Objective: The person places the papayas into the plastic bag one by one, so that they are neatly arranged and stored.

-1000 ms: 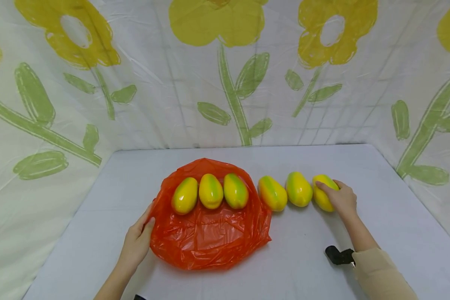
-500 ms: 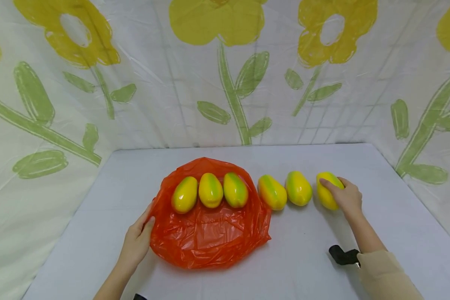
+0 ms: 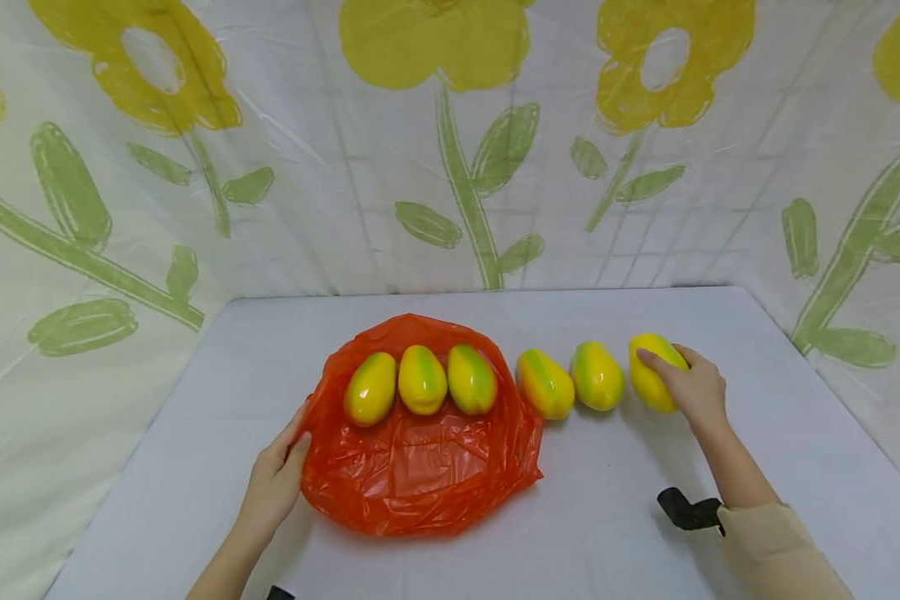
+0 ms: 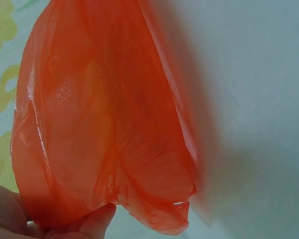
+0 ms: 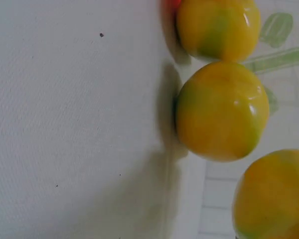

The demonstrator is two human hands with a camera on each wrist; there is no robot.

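My left hand (image 3: 276,483) pinches the left rim of a red plastic bag (image 3: 435,475); in the left wrist view its thumb and fingers (image 4: 97,221) hold the bag's edge. The bag is spread open, with three glossy yellow-green papayas (image 3: 423,380) in a row inside. My right hand (image 3: 696,387) grips another papaya (image 3: 652,375), its thumb across the front; the fruit is raised off the table. That held papaya (image 5: 276,196) shows at the lower right of the right wrist view, with the hand out of sight.
Two more papayas stand between bag and right hand: one (image 3: 545,385) against the bag's right rim, the other (image 3: 597,377) beside it. A white-covered table (image 3: 585,517) lies below, with a flower-printed curtain (image 3: 300,167) behind. A black wrist mount (image 3: 688,508) juts from the right sleeve.
My right hand has lifted the rightmost papaya off the table, first shifting right, then upward and slightly left. The left hand, bag and other papayas stay where they were.
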